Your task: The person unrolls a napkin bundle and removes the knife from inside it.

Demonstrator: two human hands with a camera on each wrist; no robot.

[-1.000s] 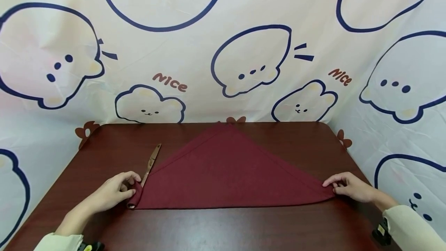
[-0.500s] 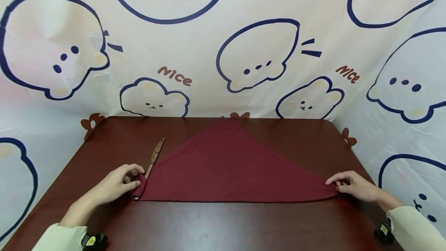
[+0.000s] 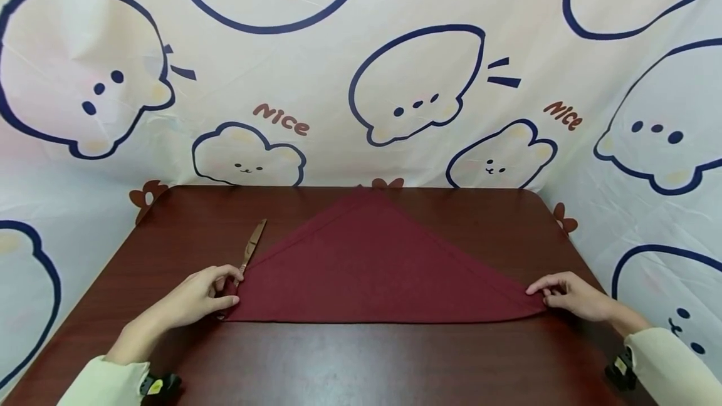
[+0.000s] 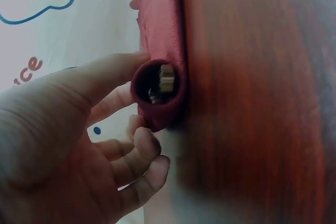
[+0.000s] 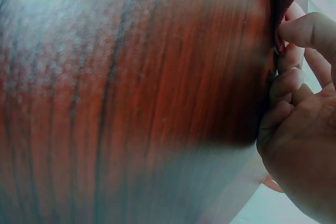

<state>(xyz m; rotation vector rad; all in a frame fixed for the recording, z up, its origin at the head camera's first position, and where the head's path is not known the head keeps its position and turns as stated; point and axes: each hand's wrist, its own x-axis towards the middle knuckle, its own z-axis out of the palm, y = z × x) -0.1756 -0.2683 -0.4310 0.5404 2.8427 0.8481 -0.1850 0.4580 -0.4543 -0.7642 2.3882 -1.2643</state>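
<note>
As I look through the head feed, I have a maroon cloth (image 3: 378, 262) spread in a broad triangle on a dark wood-grain table (image 3: 372, 362), its straight edge towards me and its peak at the far edge. The left hand (image 3: 194, 296) is at its left corner, fingers and thumb bent round the cloth with only a small gap between them. Just beyond those fingertips, a gold-toned table knife (image 3: 256, 239) slants away from me along the cloth's left slope; its lower end runs out of sight at the hand. At the opposite corner, the right hand (image 3: 578, 298) pinches the cloth's tip. I see pale sleeves (image 3: 671, 362) on both arms, and behind the table a white curtain (image 3: 321, 74) printed with blue cartoon outlines and "Nice" lettering.

On my left wrist feed, the cloth's left end shows as a rolled tube (image 4: 160, 30), mouth towards the camera. The hand cups it from one side, fingertips against its rim, the lower fingers loosely curled. Inside the tube sits a brass-coloured end piece (image 4: 167, 78) beside something shiny, too blurred for me to name.

My right wrist feed is mostly reddish tabletop; at its right edge the fingers hold the cloth's narrow corner, the others folded in close below.
</note>
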